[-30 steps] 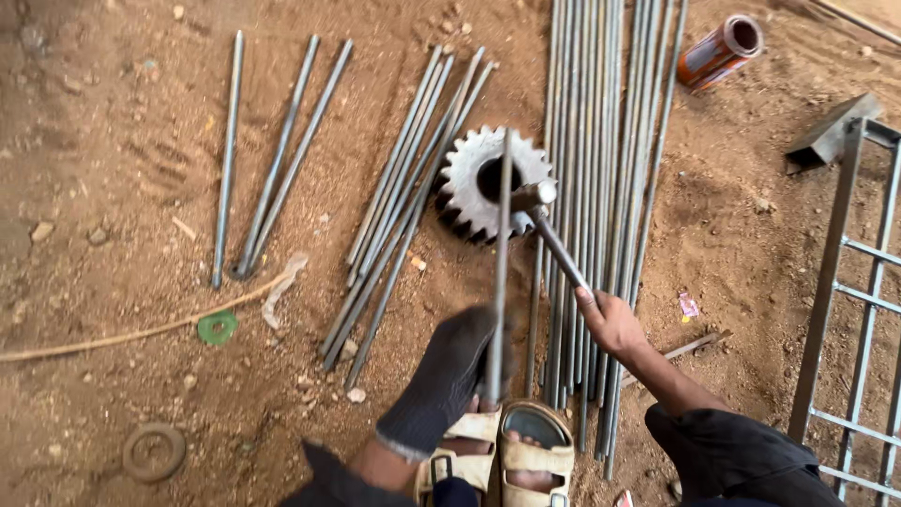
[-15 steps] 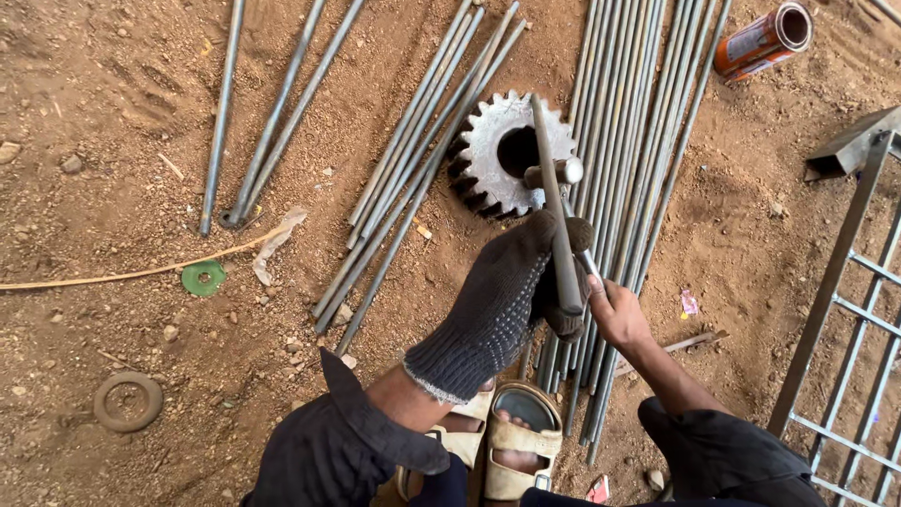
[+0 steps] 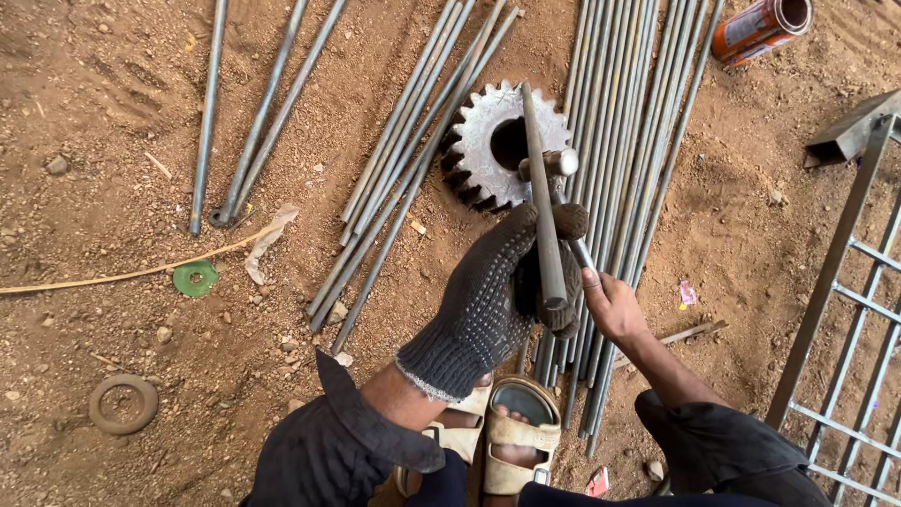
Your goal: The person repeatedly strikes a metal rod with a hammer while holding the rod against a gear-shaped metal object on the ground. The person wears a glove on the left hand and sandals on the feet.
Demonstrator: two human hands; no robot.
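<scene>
Nearest, my sandals (image 3: pixel 511 437) stand on red-brown dirt (image 3: pixel 122 113). My gloved left hand (image 3: pixel 493 305) is wrapped tight around a steel rod (image 3: pixel 540 188), its long axis running away from me, tip over the toothed gear (image 3: pixel 497 141). My bare right hand (image 3: pixel 610 305) grips a hammer (image 3: pixel 554 169). Farther off, an orange cylindrical can (image 3: pixel 760 26) lies on its side beside the rod bundle (image 3: pixel 638 122).

steel rod (image 3: pixel 542 192) | thin, grey, straight | tilted up over toothed gear | hammer (image 3: pixel 561 183) alongside, head up
</scene>
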